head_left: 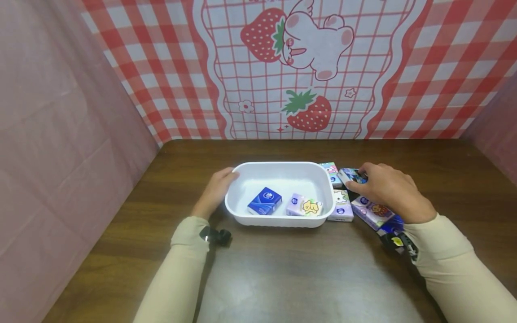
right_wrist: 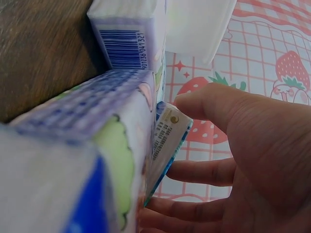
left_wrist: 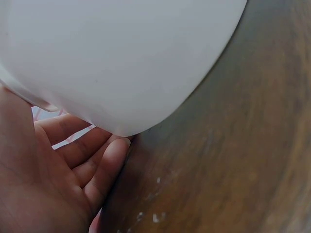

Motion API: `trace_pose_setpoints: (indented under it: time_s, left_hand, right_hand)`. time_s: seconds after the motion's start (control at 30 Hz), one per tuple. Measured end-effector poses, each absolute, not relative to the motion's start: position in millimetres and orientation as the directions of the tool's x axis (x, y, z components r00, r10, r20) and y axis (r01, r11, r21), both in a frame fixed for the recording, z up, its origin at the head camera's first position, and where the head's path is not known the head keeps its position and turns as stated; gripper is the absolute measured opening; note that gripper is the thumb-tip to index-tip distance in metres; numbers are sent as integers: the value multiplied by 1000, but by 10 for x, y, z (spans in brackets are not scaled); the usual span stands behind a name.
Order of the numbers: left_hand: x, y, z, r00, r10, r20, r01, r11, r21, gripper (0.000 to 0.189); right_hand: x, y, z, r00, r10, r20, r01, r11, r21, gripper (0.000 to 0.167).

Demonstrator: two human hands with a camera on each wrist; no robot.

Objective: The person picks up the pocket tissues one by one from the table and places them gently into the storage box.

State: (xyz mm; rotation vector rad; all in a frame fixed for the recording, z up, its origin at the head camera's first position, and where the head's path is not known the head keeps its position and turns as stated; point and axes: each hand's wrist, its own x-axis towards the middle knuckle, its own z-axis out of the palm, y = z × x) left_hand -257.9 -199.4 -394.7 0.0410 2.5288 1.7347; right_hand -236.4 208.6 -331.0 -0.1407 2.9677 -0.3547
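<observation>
A white plastic basin (head_left: 278,176) stands mid-table, and my left hand (head_left: 218,187) grips its left end at the rim. In the left wrist view the fingers (left_wrist: 80,145) bend against the outer wall. Inside the basin lie a blue tissue pack (head_left: 265,201) and a purple tissue pack with a yellow cartoon figure (head_left: 304,206). Right of the basin, my right hand (head_left: 389,188) pinches a dark-blue-topped tissue pack (head_left: 353,175) between thumb and fingers. Its pale printed side (right_wrist: 167,141) is tilted in the right wrist view.
Beside the basin's right end lie a pack with a pink-and-blue cartoon (head_left: 332,173) and a white-and-purple pack (head_left: 341,206). Nearer the right wrist are a strawberry-printed purple pack (head_left: 371,212) and a blue pack (head_left: 393,224), partly covered. A checked strawberry cloth (head_left: 307,112) hangs behind the table.
</observation>
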Motion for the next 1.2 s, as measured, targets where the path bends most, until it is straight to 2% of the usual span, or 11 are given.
trace_pose_setpoints:
  time_s: [1.2]
  left_hand:
    - [-2571, -1989, -3941, -998, 58, 0, 22, 383, 923, 39]
  right_hand:
    - [-2386, 2105, -3367, -980, -97, -172, -55, 971, -234, 98]
